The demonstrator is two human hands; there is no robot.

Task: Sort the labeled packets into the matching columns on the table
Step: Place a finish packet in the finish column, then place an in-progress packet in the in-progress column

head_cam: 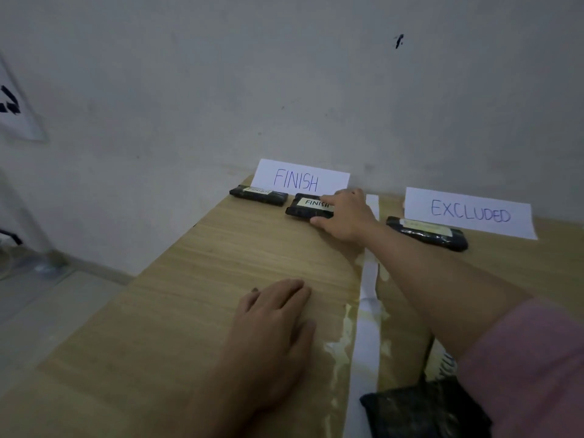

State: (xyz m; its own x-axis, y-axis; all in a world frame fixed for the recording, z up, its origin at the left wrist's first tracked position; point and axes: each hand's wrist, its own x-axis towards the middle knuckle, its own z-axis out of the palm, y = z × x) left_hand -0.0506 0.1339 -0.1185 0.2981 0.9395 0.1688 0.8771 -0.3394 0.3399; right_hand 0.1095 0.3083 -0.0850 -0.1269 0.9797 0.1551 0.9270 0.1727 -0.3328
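A wooden table (196,279) is split by a white tape strip (368,327) into two columns. A paper sign reading FINISH (300,180) stands at the back of the left column, a sign reading EXCLUDED (471,213) at the back of the right. My right hand (346,216) reaches across the strip and grips the right end of a black packet labeled FINISH (305,207) below the FINISH sign. Another black packet (258,195) lies to its left. A black packet (426,233) lies under the EXCLUDED sign. My left hand (275,324) rests flat on the table.
A dark bundle of black packets (423,412) sits at the near edge, right of the strip, partly under my pink sleeve (531,368). The grey wall (284,90) stands directly behind the signs. The floor (47,305) drops away on the left.
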